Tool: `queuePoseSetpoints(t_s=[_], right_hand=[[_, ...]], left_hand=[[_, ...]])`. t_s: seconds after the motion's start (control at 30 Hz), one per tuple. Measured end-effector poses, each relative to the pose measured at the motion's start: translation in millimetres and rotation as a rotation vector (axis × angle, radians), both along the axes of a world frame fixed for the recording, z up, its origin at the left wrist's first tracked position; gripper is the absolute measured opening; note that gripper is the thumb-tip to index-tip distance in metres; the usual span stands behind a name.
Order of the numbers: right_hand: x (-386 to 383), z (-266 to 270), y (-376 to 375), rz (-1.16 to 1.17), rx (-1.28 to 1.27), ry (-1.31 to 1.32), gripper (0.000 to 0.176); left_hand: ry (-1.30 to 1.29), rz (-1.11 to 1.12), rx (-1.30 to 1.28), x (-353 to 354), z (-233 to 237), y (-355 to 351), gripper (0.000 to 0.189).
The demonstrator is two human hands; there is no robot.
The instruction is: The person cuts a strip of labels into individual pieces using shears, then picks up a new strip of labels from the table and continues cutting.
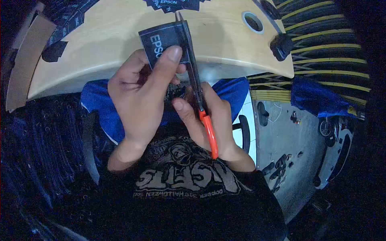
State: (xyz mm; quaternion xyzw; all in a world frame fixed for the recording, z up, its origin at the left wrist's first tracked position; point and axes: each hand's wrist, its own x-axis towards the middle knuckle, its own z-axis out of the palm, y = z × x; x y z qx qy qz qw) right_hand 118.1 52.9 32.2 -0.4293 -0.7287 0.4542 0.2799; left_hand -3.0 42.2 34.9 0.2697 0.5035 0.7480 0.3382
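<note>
My left hand (140, 92) pinches a black label (163, 34) printed with white EPSON lettering, thumb on its face. In my right hand (215, 110) is a pair of scissors (207, 126) with orange-red handles and long dark blades. The blades lie along the label's right edge, tips pointing away from me. Whether they are parted there is hard to see. Both hands are above my lap, in front of the table's near edge, and the label and blades reach over the tabletop.
On the pale wooden table (100, 36) lie more EPSON labels (171, 4) at the far edge and a roll of tape (253, 22). A dark scrap (54, 51) and a cardboard piece (32, 60) are at the left. Black-and-yellow bands (325, 46) stretch along the right.
</note>
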Motion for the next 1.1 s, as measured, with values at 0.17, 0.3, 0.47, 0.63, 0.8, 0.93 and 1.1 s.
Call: queuePoseSetpoints(t_s=[0.17,0.3,0.47,0.63,0.8,0.93,1.1], right_hand=[[2.6,0.6,-1.6,-0.015,0.008,-0.011,0.026],[3.8,-0.5,-2.9,-0.022,0.027,-0.046,0.027],[1.7,-5.8,-4.1,-0.045,0.064,-0.077,0.030],[3.4,-5.6,-3.8,-0.024,0.046,-0.116,0.028],[-0.1,-10.2,-5.1,-0.045,0.023,-0.101,0.029],[11.4,-11.1,3.0,0.034,-0.041,0.133,0.031],[18.2,16.6,20.5,-0.021,-0.366,0.419,0.027]], left_hand=[[0.001,0.005,-0.010,3.8,0.2,-0.4,0.013],[0.013,0.014,-0.009,5.5,-1.1,-1.1,0.014],[-0.004,0.011,-0.011,4.6,-4.7,-0.5,0.015],[0.009,-0.002,-0.034,2.3,-6.2,-1.5,0.014],[0.001,-0.005,-0.056,-0.3,-6.2,-4.1,0.014],[-0.027,-0.098,-0.025,-8.8,-12.3,-9.0,0.012],[-0.007,-0.625,-0.175,-17.2,-8.7,-15.4,0.011]])
